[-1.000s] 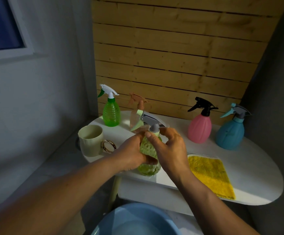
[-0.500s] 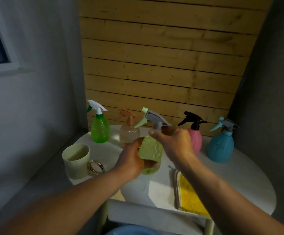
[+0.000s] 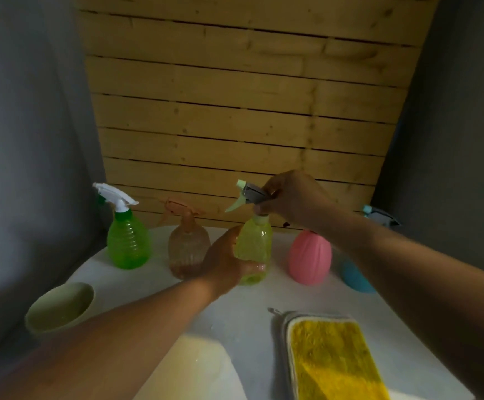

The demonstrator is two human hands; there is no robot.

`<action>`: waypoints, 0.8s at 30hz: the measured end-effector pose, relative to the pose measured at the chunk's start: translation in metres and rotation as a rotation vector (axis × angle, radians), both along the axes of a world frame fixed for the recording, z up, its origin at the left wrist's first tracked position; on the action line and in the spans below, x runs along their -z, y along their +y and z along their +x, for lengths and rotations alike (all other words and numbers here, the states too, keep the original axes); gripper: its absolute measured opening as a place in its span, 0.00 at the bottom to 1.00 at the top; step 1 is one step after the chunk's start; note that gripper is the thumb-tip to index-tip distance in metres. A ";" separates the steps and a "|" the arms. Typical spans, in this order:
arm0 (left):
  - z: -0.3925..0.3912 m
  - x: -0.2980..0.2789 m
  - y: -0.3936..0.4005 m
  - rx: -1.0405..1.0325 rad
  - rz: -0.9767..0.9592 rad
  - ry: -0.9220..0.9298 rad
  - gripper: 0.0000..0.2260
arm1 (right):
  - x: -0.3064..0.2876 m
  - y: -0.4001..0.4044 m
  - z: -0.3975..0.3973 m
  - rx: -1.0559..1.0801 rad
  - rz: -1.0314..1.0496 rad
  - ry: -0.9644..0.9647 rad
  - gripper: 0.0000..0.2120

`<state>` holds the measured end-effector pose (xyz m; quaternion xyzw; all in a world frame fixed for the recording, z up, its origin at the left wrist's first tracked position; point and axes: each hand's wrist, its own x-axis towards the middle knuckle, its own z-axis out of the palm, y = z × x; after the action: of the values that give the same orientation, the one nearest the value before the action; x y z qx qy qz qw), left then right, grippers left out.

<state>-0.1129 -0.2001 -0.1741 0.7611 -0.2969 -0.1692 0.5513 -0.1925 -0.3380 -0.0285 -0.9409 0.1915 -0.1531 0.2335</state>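
**What my table carries**

My white table [image 3: 243,316] bears a far row: green spray bottle [image 3: 128,243], peach bottle [image 3: 188,249], yellow-green bottle [image 3: 255,243] (I cannot tell whether its base touches), pink bottle [image 3: 310,258], blue bottle [image 3: 355,280]. A pale green cup [image 3: 59,310] stands at my left. A yellow cloth [image 3: 336,359] lies nearer, at my right.

Yellow-green bottle [image 3: 253,249] with grey sprayer [image 3: 252,194], green bottle [image 3: 128,243], pink bottle [image 3: 310,256], blue bottle [image 3: 356,280], yellow cloth [image 3: 336,359], white table [image 3: 243,316].

Translucent glossy plastic bottle [image 3: 253,249]; fluffy yellow cloth [image 3: 336,362]; knotty plank wall [image 3: 243,111].
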 end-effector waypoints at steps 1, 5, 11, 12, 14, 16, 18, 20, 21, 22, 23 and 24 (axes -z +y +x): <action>0.001 0.002 -0.002 0.007 0.007 -0.002 0.35 | 0.001 -0.002 0.004 0.006 -0.032 0.026 0.13; 0.004 0.009 -0.005 0.021 0.011 0.013 0.33 | 0.005 -0.008 0.014 -0.011 -0.066 0.076 0.13; 0.008 0.011 -0.007 0.016 0.008 0.021 0.29 | 0.011 -0.008 0.023 0.001 -0.077 0.068 0.14; 0.008 0.011 -0.007 0.018 0.011 0.016 0.29 | 0.012 -0.009 0.023 0.003 -0.072 0.063 0.15; 0.009 0.011 -0.008 0.022 0.013 0.022 0.29 | 0.013 -0.010 0.024 0.008 -0.053 0.057 0.15; 0.009 0.012 -0.009 0.028 0.012 0.030 0.27 | 0.013 -0.011 0.024 0.004 -0.050 0.054 0.16; 0.009 0.012 -0.010 0.033 0.006 0.034 0.27 | 0.012 -0.010 0.024 -0.001 -0.076 0.061 0.16; 0.009 0.011 -0.010 0.032 0.012 0.029 0.29 | 0.012 -0.009 0.023 -0.003 -0.094 0.057 0.16; 0.009 0.010 -0.010 0.032 0.018 0.028 0.29 | 0.012 -0.010 0.022 -0.005 -0.100 0.054 0.16; 0.009 0.010 -0.010 0.035 0.023 0.028 0.29 | 0.013 -0.011 0.022 -0.009 -0.110 0.054 0.16; 0.009 0.009 -0.010 0.037 0.029 0.028 0.29 | 0.013 -0.012 0.020 -0.017 -0.117 0.056 0.16; 0.009 0.009 -0.011 0.037 0.036 0.028 0.29 | 0.012 -0.015 0.019 -0.020 -0.123 0.064 0.18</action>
<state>-0.1038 -0.2106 -0.1834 0.7627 -0.3002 -0.1953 0.5386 -0.1737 -0.3530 -0.0401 -0.9598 0.1796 -0.1319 0.1706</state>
